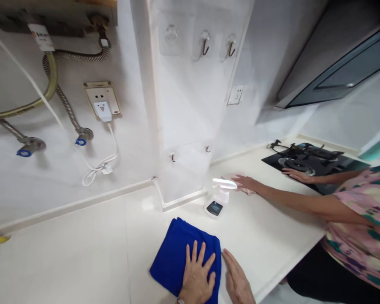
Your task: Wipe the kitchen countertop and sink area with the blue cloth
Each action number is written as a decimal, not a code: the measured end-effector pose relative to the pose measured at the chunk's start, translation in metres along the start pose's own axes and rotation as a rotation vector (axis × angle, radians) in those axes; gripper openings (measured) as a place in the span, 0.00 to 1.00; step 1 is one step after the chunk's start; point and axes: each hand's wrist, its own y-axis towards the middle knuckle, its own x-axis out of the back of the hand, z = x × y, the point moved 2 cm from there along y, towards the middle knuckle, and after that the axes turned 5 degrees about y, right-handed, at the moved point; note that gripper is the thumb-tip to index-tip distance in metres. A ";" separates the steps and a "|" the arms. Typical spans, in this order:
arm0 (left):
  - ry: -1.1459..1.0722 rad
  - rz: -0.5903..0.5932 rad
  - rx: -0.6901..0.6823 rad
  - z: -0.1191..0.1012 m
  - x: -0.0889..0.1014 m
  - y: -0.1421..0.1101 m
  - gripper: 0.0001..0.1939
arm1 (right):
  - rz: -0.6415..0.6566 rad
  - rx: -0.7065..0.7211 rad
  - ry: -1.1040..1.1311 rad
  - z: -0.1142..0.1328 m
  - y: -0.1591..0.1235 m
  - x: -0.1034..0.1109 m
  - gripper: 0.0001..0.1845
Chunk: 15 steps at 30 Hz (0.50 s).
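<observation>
A folded blue cloth (169, 257) lies on the white countertop (91, 253). My left hand (198, 272) rests flat on the cloth's right part, palm down and fingers spread. Just to the right of the cloth, my right hand (237, 280) is stretched out, its fingers close together and nothing seen in them. Whether its fingertips touch the cloth's edge I cannot tell. Beyond the cloth stands a white spray bottle (221, 196) with a dark label, apart from both my hands.
At right, a co-worker's hand (245, 183) lies on a pale cloth (247, 191); their other hand (299, 175) is at the black gas stove (323, 158). A wall pillar (186, 109) with hooks juts out behind the bottle. Hoses and a plugged-in cord (112, 139) are at left.
</observation>
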 end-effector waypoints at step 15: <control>0.126 -0.238 0.264 0.083 0.003 0.131 0.25 | -0.097 0.178 -0.050 0.003 0.008 0.012 0.30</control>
